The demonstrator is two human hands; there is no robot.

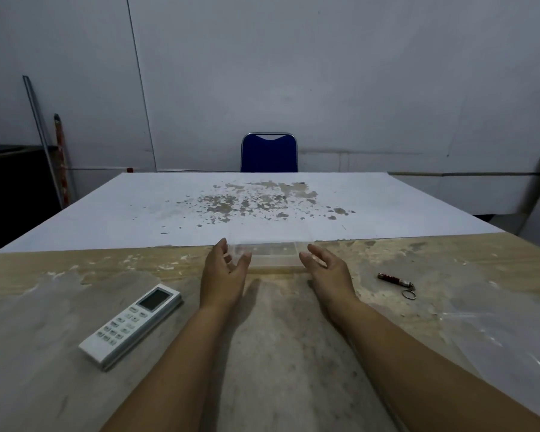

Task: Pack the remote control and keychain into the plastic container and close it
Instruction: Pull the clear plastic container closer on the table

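Note:
A clear plastic container [273, 255] lies on the table ahead of me, at the seam between the wood and the white sheet. My left hand [223, 271] is at its left end, fingers apart and curled by the corner. My right hand [326, 268] is at its right end, fingers spread. Whether either hand touches the container I cannot tell. A white remote control [131, 325] with a small screen lies flat at the near left. A keychain [398, 283] with a dark red barrel and a metal ring lies to the right of my right hand.
The worn wooden table [278, 353] carries a white sheet [371, 207] with peeled patches across its far half. Crumpled clear plastic film [505, 335] lies at the near right. A blue chair [268, 152] stands behind the table. Poles [49, 145] lean against the left wall.

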